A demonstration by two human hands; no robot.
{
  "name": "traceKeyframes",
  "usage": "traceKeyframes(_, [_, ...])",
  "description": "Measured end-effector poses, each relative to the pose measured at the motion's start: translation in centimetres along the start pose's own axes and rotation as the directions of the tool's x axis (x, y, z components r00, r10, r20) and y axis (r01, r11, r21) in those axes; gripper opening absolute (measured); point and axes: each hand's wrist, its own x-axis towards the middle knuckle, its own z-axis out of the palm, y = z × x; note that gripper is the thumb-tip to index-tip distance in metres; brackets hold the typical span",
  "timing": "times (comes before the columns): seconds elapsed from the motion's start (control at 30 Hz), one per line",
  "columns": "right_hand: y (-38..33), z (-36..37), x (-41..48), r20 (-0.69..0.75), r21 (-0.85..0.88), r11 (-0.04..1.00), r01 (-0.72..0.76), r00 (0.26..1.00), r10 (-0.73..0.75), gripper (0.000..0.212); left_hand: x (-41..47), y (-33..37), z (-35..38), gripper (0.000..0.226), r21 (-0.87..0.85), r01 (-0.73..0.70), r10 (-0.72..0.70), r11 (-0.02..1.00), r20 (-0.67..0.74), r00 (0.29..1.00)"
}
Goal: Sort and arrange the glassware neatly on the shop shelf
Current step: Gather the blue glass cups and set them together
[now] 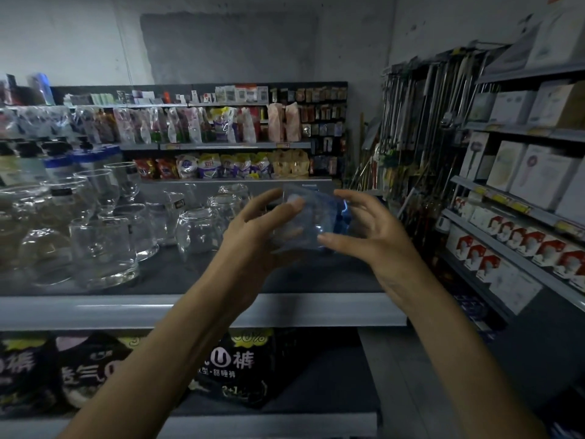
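Grey shelf edging [202,308] runs under two bare forearms that reach up and forward from the bottom of the view, converging over the right part of the shelf. The left hand [259,226] is turned with its back toward the camera, wrist bent slightly inward and thumb laid forward. The right hand [370,232] faces it with the palm turned in and the fingers [346,198] arched and a little spread. Between them is the blue glass [308,217], a small see-through piece with a pale blue tint that deepens to a brighter blue along its right side. Its outline is smeared by blur, so I cannot tell whether it is upright or tilted. It is held in the air above the dark shelf top, not touching it, to the right of the other glassware. The left thumb lies across the near face of the glass while the other left fingers curl round its left side. The right thumb presses at its lower edge and the right fingers wrap its upper right side. Both hands therefore hold it, neither closed tight. On the shelf to the left stand clear pieces: a heavy tumbler [104,248] near the front, stemmed glasses [104,191] behind it, and a rounded upturned glass [198,229] just beside the left hand. Black printed packs [234,369] lie on the shelf below, and white boxes [535,172] fill the shelves on the right.
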Motion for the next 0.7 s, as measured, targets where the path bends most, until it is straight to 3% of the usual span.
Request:
traceKeyframes(0.1, [0.0,0.1,-0.1,0.032,0.242,0.967,-0.083,0.997,0.077,0.069,-0.8,-0.2,0.4,0.056,-0.074,0.048,-0.042,0.996,0.072,0.997])
traceKeyframes(0.17, [-0.3,-0.1,-0.3,0.027,0.252,0.965,-0.075,0.997,0.071,0.069,-0.6,-0.4,-0.2,0.055,-0.018,0.025,-0.024,1.0,0.074,0.997])
traceKeyframes(0.27, [-1.4,-1.2,-0.2,0.063,0.14,0.99,-0.021,0.998,0.012,0.061,0.1,-0.2,-1.9,0.056,0.291,-0.102,0.092,0.951,0.048,0.995])
traceKeyframes(0.4, [-2.7,-2.0,0.8,0.093,-0.109,0.992,0.061,0.994,-0.051,0.064,0.8,-0.1,-3.4,0.073,0.583,-0.215,0.139,0.784,0.173,0.975])
traceKeyframes(0.57, [-0.9,-0.6,2.5,0.097,-0.343,0.938,0.041,0.995,-0.008,0.074,2.3,-2.4,-4.2,0.074,0.77,-0.279,0.179,0.573,0.215,0.96])
traceKeyframes(0.7, [0.9,0.5,3.1,0.08,-0.37,0.927,0.055,0.996,-0.027,0.079,3.0,-3.6,-5.1,0.065,0.84,-0.251,0.162,0.482,0.196,0.967])
